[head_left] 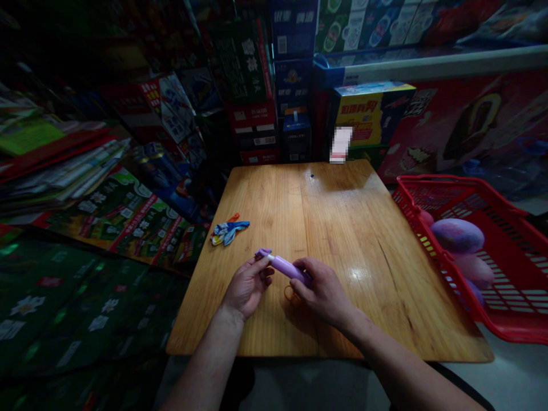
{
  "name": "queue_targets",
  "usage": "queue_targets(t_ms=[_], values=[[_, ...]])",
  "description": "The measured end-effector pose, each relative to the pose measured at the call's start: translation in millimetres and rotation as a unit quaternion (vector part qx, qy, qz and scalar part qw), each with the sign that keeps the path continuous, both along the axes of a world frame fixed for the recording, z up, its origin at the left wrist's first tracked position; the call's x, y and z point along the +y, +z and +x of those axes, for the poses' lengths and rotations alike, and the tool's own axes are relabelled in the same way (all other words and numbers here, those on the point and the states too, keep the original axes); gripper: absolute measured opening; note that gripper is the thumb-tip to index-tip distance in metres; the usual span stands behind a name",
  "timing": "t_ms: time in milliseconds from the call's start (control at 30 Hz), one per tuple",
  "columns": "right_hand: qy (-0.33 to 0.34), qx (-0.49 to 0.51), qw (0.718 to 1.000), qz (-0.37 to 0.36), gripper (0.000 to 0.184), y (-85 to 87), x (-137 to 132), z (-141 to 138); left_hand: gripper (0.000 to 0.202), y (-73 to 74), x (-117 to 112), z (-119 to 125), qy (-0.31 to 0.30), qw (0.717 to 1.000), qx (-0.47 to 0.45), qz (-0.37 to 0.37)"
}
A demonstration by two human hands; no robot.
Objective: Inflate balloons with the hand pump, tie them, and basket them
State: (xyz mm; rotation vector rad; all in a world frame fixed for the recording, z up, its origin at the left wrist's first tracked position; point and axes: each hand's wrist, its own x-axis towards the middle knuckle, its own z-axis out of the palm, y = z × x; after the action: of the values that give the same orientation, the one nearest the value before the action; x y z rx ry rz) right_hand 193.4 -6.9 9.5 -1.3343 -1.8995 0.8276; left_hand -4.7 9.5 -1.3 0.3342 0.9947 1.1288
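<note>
Left of centre, a small heap of limp balloons (pixel 229 230) lies loose near the left edge of the surface (pixel 342 217). Nothing holds them there, and in my judgement a sweep of my forearm could push them over the edge into the dark stock below. My left hand (pixel 248 283) has thumb and fingertips pressed together on the purple balloon (pixel 262 253), which sits at the pale tip of the pump (pixel 289 267). I cannot tell how far the neck is seated on that tip. Risk noted: if the pinch slackens or the neck is only partly on, the balloon could slide off or tear at the lip. My right hand (pixel 323 291) is closed around the rear of the pump, held just above the surface between both hands. A skewed grip there could twist the tip out of my left fingers. At far right, off the surface, stands one container, a red basket (pixel 460 180) with slatted sides. It holds several inflated balloons (pixel 457 235), purple and pink, lying against its near wall. They rest loosely and could roll out if the basket is knocked.
</note>
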Motion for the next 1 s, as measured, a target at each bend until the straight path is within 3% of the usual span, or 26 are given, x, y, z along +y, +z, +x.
queue_targets(t_ms=[233,567,767,1000], values=[[0.004,0.001,1.000,-0.005,0.018,0.3,1,0,0.027,-0.8,5,-1,0.079,0.996,-0.020,0.038],[0.030,0.031,0.999,-0.024,0.019,13.7,1,0,0.029,5.0,5,0,0.080,0.995,0.005,0.053],[0.021,0.037,0.999,-0.028,0.014,10.5,0,-1,0.036,8.6,5,6,0.098,0.991,0.028,0.091],[0.021,0.028,0.999,-0.007,0.022,7.7,-2,-1,0.038,4.2,4,4,0.104,0.991,-0.007,0.080]])
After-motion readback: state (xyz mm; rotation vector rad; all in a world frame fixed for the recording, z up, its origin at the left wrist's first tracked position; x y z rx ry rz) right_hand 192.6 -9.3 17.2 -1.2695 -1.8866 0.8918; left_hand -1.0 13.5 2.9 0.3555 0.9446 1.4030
